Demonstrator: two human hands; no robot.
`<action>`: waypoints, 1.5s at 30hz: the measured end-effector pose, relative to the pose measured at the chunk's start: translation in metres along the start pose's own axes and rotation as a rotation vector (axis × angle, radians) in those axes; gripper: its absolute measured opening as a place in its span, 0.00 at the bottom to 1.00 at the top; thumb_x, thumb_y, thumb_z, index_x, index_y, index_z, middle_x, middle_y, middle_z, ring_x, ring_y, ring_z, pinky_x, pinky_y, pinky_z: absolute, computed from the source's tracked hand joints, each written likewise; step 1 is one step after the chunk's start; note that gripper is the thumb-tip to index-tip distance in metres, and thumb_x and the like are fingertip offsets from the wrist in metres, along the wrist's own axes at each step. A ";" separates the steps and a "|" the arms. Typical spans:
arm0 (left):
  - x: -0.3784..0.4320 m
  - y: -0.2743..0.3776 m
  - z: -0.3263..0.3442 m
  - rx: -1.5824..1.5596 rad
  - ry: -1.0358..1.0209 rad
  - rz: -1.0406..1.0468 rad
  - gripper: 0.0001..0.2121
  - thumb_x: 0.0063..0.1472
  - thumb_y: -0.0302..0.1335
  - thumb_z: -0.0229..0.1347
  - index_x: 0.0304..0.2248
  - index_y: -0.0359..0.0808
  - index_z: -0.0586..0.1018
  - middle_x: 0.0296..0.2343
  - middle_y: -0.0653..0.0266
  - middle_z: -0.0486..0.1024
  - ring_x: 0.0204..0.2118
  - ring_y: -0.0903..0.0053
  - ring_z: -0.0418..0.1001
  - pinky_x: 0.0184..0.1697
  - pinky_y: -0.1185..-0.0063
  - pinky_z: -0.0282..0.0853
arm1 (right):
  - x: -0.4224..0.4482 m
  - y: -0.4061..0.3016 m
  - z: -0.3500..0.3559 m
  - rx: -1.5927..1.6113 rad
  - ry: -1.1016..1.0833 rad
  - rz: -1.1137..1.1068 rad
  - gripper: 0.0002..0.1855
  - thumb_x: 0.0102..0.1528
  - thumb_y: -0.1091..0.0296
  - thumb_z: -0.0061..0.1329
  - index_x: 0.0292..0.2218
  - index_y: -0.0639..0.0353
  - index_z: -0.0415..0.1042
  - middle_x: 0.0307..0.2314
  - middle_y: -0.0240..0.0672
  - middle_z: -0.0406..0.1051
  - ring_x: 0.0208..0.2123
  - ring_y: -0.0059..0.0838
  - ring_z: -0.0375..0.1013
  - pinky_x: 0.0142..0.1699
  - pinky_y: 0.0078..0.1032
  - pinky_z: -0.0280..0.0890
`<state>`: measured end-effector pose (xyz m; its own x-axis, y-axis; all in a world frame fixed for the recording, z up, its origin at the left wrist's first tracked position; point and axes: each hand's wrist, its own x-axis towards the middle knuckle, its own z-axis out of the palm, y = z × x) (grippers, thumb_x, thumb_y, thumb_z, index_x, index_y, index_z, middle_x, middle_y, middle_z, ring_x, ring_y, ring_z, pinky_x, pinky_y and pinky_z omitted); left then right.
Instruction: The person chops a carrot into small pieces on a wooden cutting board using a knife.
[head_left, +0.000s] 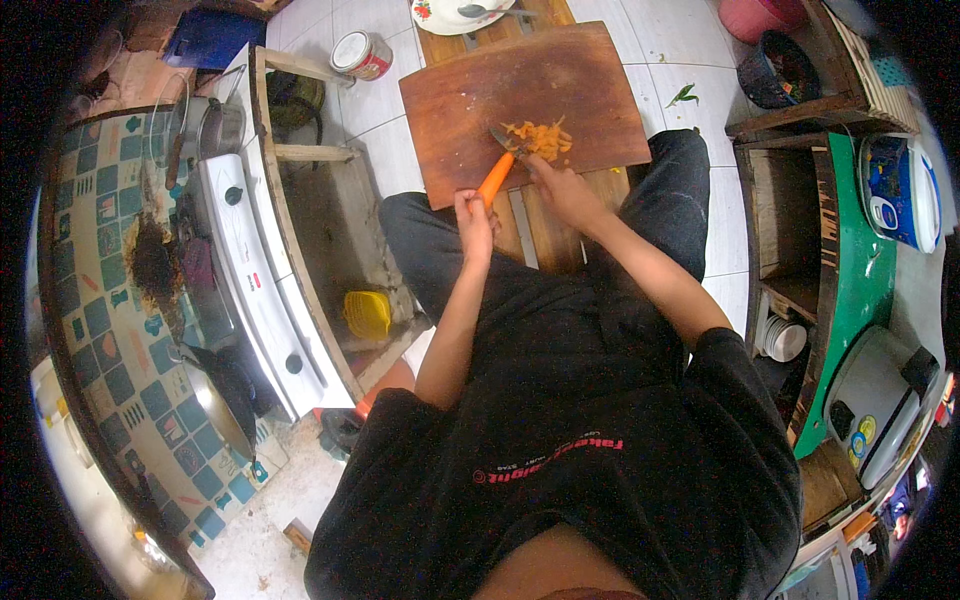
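Note:
My left hand (475, 229) grips an orange carrot (495, 180) by its near end, with the far end angled up over the wooden cutting board (450, 112). In my right hand (564, 193) is a knife (501, 138), its blade lying at the carrot's far tip; the fingers hide its handle. A small heap of orange carrot shavings (546, 140) lies on the board just beyond the blade. The board rests on a slatted wooden bench (544, 232) between my knees.
Past the board stands a white plate (442, 19) with a spoon (480, 10). A lidded can (361, 55) is on the tiled floor to the left, near a white gas stove (255, 277). At right are a dark bucket (778, 69), a green-topped shelf (855, 292) and a rice cooker (900, 193).

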<state>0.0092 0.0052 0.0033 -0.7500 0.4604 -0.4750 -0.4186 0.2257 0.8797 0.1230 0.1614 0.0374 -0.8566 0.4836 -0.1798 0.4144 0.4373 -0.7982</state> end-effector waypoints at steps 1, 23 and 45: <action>0.000 -0.001 -0.001 -0.010 -0.001 0.000 0.05 0.66 0.34 0.41 0.37 0.44 0.60 0.17 0.72 0.58 0.14 0.86 0.56 0.14 0.84 0.54 | 0.001 0.000 -0.001 -0.005 -0.044 0.035 0.22 0.60 0.64 0.36 0.55 0.43 0.54 0.29 0.52 0.73 0.33 0.55 0.73 0.39 0.50 0.66; 0.001 -0.003 -0.004 0.115 0.150 0.046 0.07 0.63 0.34 0.39 0.35 0.39 0.62 0.22 0.66 0.61 0.15 0.82 0.58 0.16 0.80 0.62 | -0.002 0.008 -0.009 0.041 -0.121 -0.034 0.40 0.55 0.66 0.42 0.62 0.32 0.38 0.36 0.61 0.70 0.37 0.64 0.69 0.50 0.52 0.62; -0.012 0.012 -0.009 -0.021 0.063 0.073 0.12 0.62 0.28 0.51 0.44 0.40 0.63 0.24 0.67 0.69 0.22 0.85 0.68 0.23 0.85 0.64 | -0.017 -0.007 -0.027 0.036 -0.109 -0.027 0.33 0.53 0.71 0.46 0.59 0.49 0.51 0.39 0.58 0.69 0.45 0.59 0.66 0.49 0.45 0.61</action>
<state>0.0085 -0.0054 0.0188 -0.8094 0.4194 -0.4111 -0.3721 0.1753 0.9115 0.1429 0.1702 0.0615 -0.8963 0.3860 -0.2181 0.3814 0.4206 -0.8232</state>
